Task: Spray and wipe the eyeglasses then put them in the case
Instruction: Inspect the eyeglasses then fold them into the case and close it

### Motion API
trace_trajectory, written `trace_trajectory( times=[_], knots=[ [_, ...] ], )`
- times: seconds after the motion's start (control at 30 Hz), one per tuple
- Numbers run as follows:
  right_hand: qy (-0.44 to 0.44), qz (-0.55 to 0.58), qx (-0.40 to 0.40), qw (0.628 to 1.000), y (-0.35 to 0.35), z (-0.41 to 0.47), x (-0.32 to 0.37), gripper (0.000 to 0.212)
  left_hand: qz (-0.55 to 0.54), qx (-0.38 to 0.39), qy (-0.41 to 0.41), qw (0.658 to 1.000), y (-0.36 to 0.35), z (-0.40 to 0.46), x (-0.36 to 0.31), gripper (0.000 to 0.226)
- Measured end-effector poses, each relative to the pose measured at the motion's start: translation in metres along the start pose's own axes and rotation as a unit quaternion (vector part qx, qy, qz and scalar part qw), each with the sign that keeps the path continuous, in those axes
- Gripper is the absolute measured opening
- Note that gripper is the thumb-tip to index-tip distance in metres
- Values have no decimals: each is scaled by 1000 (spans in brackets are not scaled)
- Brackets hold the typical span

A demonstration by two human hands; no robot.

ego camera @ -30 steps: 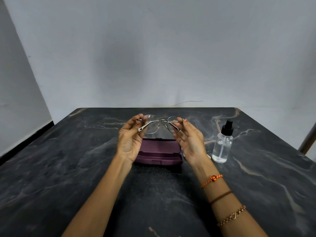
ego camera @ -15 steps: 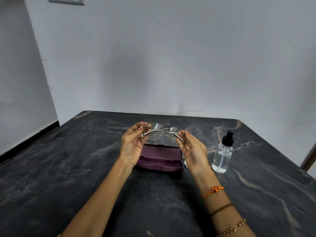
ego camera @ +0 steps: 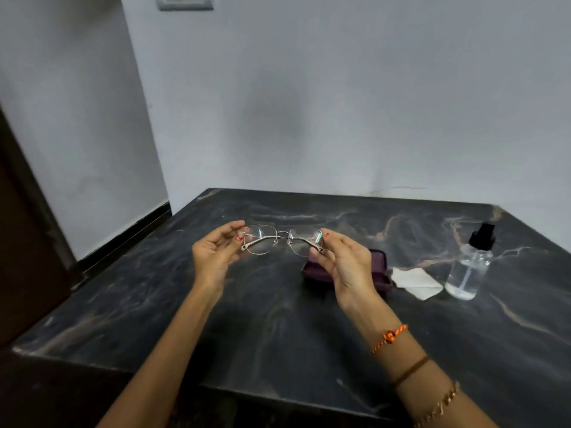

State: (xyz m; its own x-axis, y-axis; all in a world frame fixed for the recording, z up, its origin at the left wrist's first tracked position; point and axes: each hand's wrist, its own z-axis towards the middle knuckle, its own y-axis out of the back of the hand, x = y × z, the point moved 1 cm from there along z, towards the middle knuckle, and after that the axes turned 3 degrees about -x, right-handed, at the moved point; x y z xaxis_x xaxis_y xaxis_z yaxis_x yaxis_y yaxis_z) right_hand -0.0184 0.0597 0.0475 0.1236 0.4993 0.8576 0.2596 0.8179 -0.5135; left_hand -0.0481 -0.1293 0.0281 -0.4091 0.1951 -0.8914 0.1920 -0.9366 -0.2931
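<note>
Thin metal-framed eyeglasses [ego camera: 282, 239] with clear lenses hang above the table, held at both ends. My left hand [ego camera: 216, 254] pinches the left corner of the frame, and my right hand [ego camera: 346, 264] pinches the right corner. Both temples look folded behind the lenses. A closed purple case [ego camera: 378, 267] lies on the table behind my right hand, which hides much of it. To its right lies a white cloth [ego camera: 414, 281]. A clear spray bottle [ego camera: 469, 267] with a black nozzle stands beyond the cloth.
The dark marble table [ego camera: 278, 319] runs up to a pale wall at the back. Its left and front edges are in view, with a dark door frame [ego camera: 24, 242] at the far left. A wall switch plate [ego camera: 185, 1] shows at the top.
The view has swung left and upward. The glasses and both hands now sit left of the case rather than over it. The white cloth has come into sight beside the case.
</note>
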Motion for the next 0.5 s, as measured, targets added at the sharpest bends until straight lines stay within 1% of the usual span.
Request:
trace_trajectory(
  times=[0.13, 0.27, 0.4, 0.5],
  knots=[
    [-20, -85, 1, 996, -13, -10, -25, 12, 82, -9, 12, 996, 44, -9, 9, 18],
    [26, -165, 9, 986, -13, -19, -45, 13, 132, -3, 40, 990, 61, -14, 17, 20],
    [82, -272, 32, 958, -6, -23, -55, 19, 200, 8, 62, 978, 67, -9, 26, 20],
    [84, -312, 25, 946, 1, -20, -62, 17, 217, 17, 67, 974, 71, -9, 33, 22]
  ],
)
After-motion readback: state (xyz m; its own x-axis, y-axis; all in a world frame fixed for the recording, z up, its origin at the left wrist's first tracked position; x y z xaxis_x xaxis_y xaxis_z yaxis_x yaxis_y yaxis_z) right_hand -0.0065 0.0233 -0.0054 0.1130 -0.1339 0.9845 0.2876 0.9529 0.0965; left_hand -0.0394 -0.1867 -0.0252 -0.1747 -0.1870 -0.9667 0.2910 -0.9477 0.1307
